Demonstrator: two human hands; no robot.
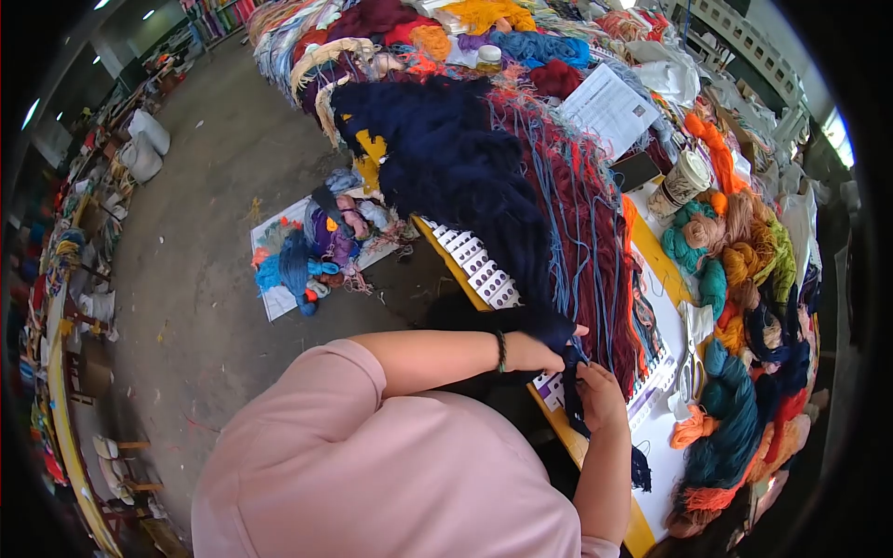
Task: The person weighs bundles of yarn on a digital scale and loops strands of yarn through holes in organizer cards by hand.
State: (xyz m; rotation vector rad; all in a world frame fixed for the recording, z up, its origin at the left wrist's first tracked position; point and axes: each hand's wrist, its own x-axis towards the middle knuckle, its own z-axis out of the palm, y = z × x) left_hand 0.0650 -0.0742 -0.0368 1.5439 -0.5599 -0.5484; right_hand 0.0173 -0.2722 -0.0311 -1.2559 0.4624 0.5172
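A large mass of dark navy yarn point(456, 167) lies over the table and narrows toward the near edge, where both hands meet. My left hand point(539, 353), with a dark band at the wrist, is closed around the navy yarn. Beside it on the right, my right hand point(597, 389) pinches strands of the same yarn at the fingertips. Maroon yarn point(595, 251) with blue strands runs alongside. White cards with dark oval marks point(484, 275) line the table's edge. Exactly how the strands pass between the fingers is too small to tell.
Scissors point(689, 367) lie right of my hands. Beyond are a patterned cup point(681, 184), a dark phone point(635, 172), a printed sheet point(609, 110) and many colored skeins point(730, 400). On the left, yarn bundles rest on a low white board point(279, 299); white sacks point(141, 158) stand farther off.
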